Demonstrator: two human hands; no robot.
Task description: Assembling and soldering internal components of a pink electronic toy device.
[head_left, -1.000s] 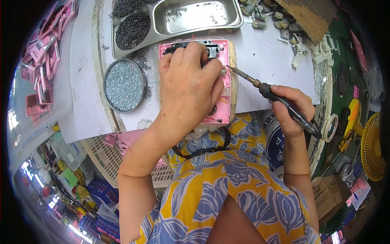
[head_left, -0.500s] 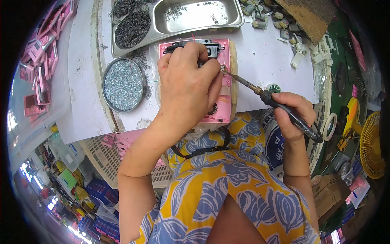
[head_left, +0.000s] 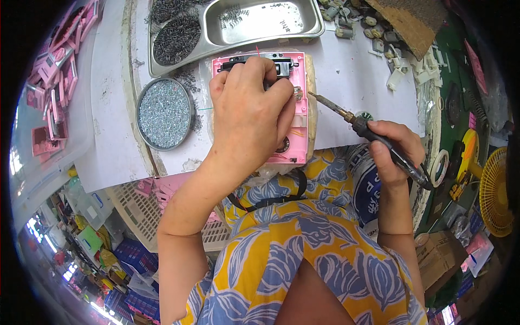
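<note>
My right hand [head_left: 398,149] grips a soldering iron [head_left: 385,147] by its black handle. The iron's tip points left and stands just off the right edge of an open pink plastic casing [head_left: 299,146]. Over that casing lies my left hand [head_left: 246,103], its fingers bent and closed; what they pinch is hidden beneath them. A black part [head_left: 283,64] spans the casing's far end. Beside the left fingertips sits a small metallic part [head_left: 297,93]. A thin red wire [head_left: 258,50] sticks up beyond the knuckles, and a green wire [head_left: 206,108] pokes out left of the hand.
Left of the casing stands a round dish of small screws [head_left: 165,114]. A metal tray [head_left: 260,24] holding dark springs is behind. Small motors [head_left: 345,30] and white plastic parts [head_left: 401,73] are heaped at far right. Pink casings [head_left: 54,81] fill a clear bin at left.
The soldering iron has drawn back right, its tip leaving the small metallic part at my left fingertips. My left hand and the casing stay nearly still.
</note>
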